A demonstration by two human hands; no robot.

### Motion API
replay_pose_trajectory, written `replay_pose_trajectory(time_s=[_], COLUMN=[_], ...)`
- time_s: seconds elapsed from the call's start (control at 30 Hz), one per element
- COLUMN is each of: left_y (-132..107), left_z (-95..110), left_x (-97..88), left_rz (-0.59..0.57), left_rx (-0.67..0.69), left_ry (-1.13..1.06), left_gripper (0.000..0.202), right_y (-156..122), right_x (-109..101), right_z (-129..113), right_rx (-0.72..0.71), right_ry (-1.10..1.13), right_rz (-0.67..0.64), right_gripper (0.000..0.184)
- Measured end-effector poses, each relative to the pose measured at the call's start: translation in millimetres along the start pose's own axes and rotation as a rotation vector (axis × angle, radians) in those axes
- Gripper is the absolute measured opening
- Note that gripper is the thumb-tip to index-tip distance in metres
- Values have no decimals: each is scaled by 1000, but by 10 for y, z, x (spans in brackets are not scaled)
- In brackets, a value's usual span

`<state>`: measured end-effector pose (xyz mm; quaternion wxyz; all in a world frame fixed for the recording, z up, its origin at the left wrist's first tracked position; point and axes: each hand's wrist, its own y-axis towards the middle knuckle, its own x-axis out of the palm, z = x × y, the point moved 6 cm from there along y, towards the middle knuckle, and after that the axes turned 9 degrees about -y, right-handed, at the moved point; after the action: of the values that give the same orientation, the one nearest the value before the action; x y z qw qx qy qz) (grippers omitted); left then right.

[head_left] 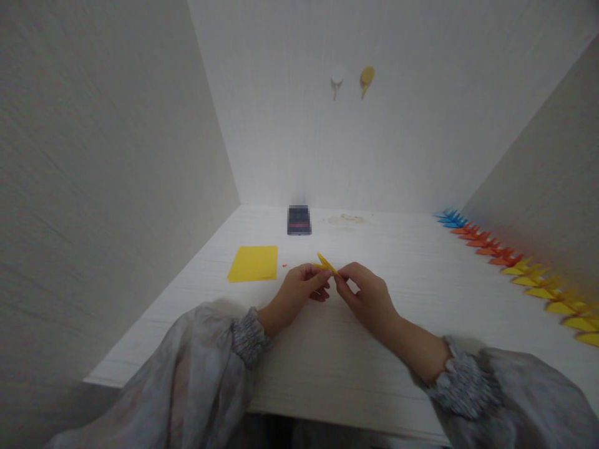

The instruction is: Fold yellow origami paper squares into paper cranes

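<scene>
A small folded piece of yellow paper (327, 262) is held between my two hands above the white table. My left hand (305, 284) pinches it from the left, its lower fingers curled beneath. From the right, my right hand (367, 293) grips its other end between thumb and forefinger. The paper is narrow, with a pointed tip sticking up toward the far side; its exact folds are too small to make out. To the left of my hands lies a flat stack or sheet of yellow square paper (253, 263).
A dark, pixelated device (299, 221) lies near the back wall. Along the right wall runs a row of folded paper figures, blue (452, 218), orange (486, 244) and yellow (552, 293). A small orange scrap (284, 266) rests left of my hands. Two hooks, white (336, 80) and yellow (367, 77), are on the wall.
</scene>
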<state>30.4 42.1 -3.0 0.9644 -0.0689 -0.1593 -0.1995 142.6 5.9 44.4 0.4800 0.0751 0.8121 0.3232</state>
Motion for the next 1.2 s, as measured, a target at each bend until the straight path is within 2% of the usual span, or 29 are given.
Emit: replay_pose_trajectory(time_s=[0.1,0.17,0.33,0.43,0.63,0.83,0.93,1.2], left_y=[-19,-22,-9,3,8,-3,-9,-25], left_z=[12,35,62,61,26,-44,-36,-12], left_x=[48,55,38,-4,-2,36,38,87], left_rz=[-56,-57,-56,-38,-85,-134,-125,-195], left_rx=[-1,14,18,11,-50,-115,-116,-113], left_ry=[20,10,7,-40,-57,-21,-43,-92], left_gripper=[27,27,28,25,29,28,29,17], right_y=[12,0,-67,-79,-61,-61,-38,36], right_x=[-20,-14,67,70,-19,-39,-44,-26], right_z=[-72,-114,-210,-224,-96,30,61,119], right_rx=[-170,-261,-443,-496,-500,-453,-385,-188], right_ry=[-230,-300,-330,-267,-37,100,183,440], right_rz=[15,10,-92,-114,-101,-103,-115,-128], right_gripper=[16,18,26,28,25,20,18,9])
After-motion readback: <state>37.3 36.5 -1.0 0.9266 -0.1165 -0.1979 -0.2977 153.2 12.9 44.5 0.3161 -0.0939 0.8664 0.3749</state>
